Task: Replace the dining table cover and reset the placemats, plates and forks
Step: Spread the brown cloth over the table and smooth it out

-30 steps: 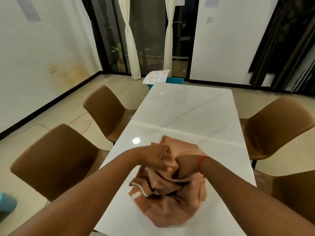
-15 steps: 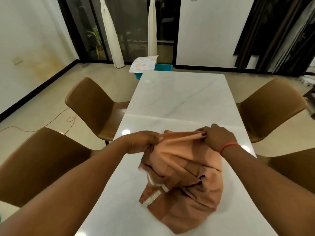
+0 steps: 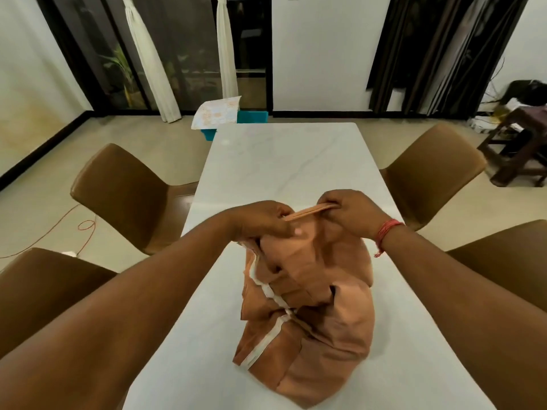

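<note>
**Cloth lifted by its hem, hands drawn closer**

On my left I see two brown chairs, and a red cord looping on the floor beside them. The left hand has its fingers curled round the top edge of the cloth, pinching the hem. Half a second ago this hand sat lower and farther left; now it is raised and nearer the other.

The cloth is a bunched orange-brown heap on the near half of the white table, its pale trim running down the left side. Earlier it lay flatter and spread wider between the hands; now it hangs taller and narrower from the held hem, its lower folds resting on the tabletop.

The right hand, with a red thread at the wrist, grips the same hem just beside the left, and a short strip of hem stretches taut between them. I think the strip is doubled over, though the blur leaves that unsure.

Past the far end of the table sits a teal box with a patterned sheet on it. Two more chairs stand on the right, and a dark stool is in the far corner.
</note>
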